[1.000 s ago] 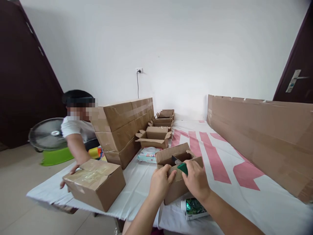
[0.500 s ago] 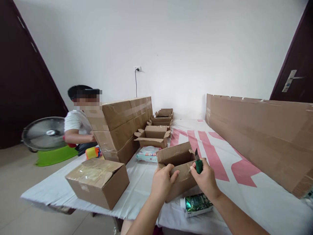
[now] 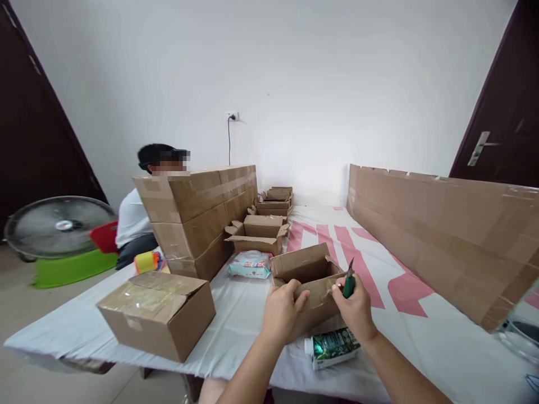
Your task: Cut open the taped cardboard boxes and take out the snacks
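Note:
In front of me an open cardboard box (image 3: 314, 311) sits on the cloth-covered table. My left hand (image 3: 283, 311) grips its near flap, thumb on the outer face. My right hand (image 3: 356, 308) is closed round the green handle of a knife (image 3: 349, 280), its pointed blade up and clear of the cardboard. The thumb of that hand lies at the right end of the same flap. Just below the box a green and white drink carton (image 3: 333, 348) lies on its side. A pack of wet wipes (image 3: 250, 265) rests behind the box, to the left.
A taped box (image 3: 158, 314) stands at left, before a stack of closed boxes (image 3: 197, 219). Open boxes (image 3: 259, 235) line up further back. A long cardboard panel (image 3: 425, 235) borders the right. Another person (image 3: 135, 219) sits behind the stack, near a fan (image 3: 63, 227).
My view has turned slightly right. The knife has tipped from leaning left to leaning right, and my right hand has shifted a little. The other person has moved further behind the stack.

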`<action>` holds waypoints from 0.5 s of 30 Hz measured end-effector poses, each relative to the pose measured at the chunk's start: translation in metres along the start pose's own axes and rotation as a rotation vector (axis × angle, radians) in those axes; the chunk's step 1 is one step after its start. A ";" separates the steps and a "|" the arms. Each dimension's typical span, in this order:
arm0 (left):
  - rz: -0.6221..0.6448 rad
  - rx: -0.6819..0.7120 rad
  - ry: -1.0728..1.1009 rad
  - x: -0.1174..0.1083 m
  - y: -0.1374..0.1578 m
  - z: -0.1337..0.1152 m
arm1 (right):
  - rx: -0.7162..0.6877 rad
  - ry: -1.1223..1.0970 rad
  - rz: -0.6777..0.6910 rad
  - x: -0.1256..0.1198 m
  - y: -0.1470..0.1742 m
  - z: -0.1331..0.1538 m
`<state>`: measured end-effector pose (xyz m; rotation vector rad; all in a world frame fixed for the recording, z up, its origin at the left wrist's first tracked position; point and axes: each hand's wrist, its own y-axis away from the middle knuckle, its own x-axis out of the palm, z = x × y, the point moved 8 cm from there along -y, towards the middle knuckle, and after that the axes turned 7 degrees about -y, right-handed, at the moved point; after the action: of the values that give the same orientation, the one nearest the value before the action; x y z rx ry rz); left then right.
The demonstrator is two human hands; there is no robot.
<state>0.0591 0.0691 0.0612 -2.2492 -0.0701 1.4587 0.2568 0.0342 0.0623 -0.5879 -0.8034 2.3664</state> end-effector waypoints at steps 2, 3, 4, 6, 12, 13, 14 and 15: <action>-0.001 -0.004 -0.001 0.000 0.000 -0.002 | -0.013 0.007 -0.008 0.001 0.001 0.001; -0.001 -0.004 -0.001 0.000 0.000 -0.002 | -0.020 0.012 -0.010 0.002 0.002 0.002; -0.002 -0.003 -0.001 0.000 0.000 -0.003 | -0.026 0.015 -0.010 0.003 0.003 0.002; -0.004 0.000 0.002 -0.001 0.000 -0.003 | -0.037 0.020 -0.007 0.003 0.003 0.000; -0.058 -0.134 -0.029 -0.014 -0.003 0.028 | 0.046 0.107 -0.133 -0.038 -0.007 -0.038; -0.069 -0.132 -0.034 -0.015 -0.004 0.030 | 0.061 0.122 -0.142 -0.048 -0.006 -0.045; -0.078 -0.111 -0.036 -0.015 -0.004 0.028 | 0.071 0.131 -0.136 -0.057 -0.005 -0.052; -0.089 -0.079 -0.035 -0.014 -0.005 0.024 | 0.072 0.142 -0.113 -0.065 -0.002 -0.057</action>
<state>0.0329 0.0780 0.0670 -2.2527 -0.2396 1.4724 0.3373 0.0174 0.0368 -0.6547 -0.6675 2.2141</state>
